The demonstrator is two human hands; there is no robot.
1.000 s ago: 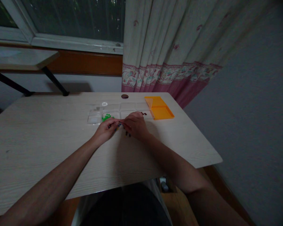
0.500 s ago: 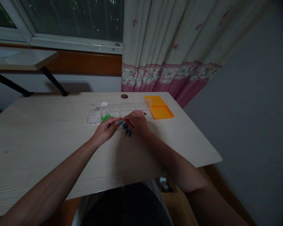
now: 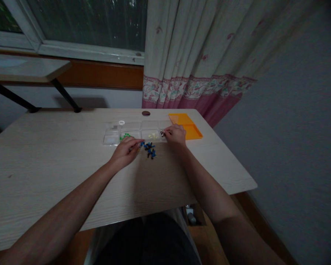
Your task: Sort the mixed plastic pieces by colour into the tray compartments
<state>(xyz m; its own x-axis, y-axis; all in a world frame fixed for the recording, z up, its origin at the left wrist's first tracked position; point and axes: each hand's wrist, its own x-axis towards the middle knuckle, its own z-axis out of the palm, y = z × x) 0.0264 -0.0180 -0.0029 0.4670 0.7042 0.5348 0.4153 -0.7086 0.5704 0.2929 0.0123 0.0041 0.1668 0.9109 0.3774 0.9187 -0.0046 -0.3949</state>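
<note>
My left hand (image 3: 125, 150) hovers at the left edge of a pile of small blue and dark pieces (image 3: 149, 150), thumb and fingers pinched together; what they hold is too small to make out. My right hand (image 3: 176, 135) is over the right end of a clear compartment box (image 3: 108, 141), its fingertips closed beside small dark pieces (image 3: 162, 134) in a compartment. Anything in that pinch is hidden. Green pieces (image 3: 125, 136) lie in a left compartment, and pale yellow pieces (image 3: 153, 135) in the middle one.
An orange tray (image 3: 193, 131) lies at the right end of the clear box. A round dark disc (image 3: 146, 113) is set in the back of the table (image 3: 57, 162). To the left, a raised shelf (image 3: 30, 71) stands on black legs. Curtains (image 3: 176, 88) hang behind.
My right hand has moved right, from beside my left hand to the dark pieces' compartment, uncovering the pale yellow pieces and more of the pile. My left hand has stayed nearly in place.
</note>
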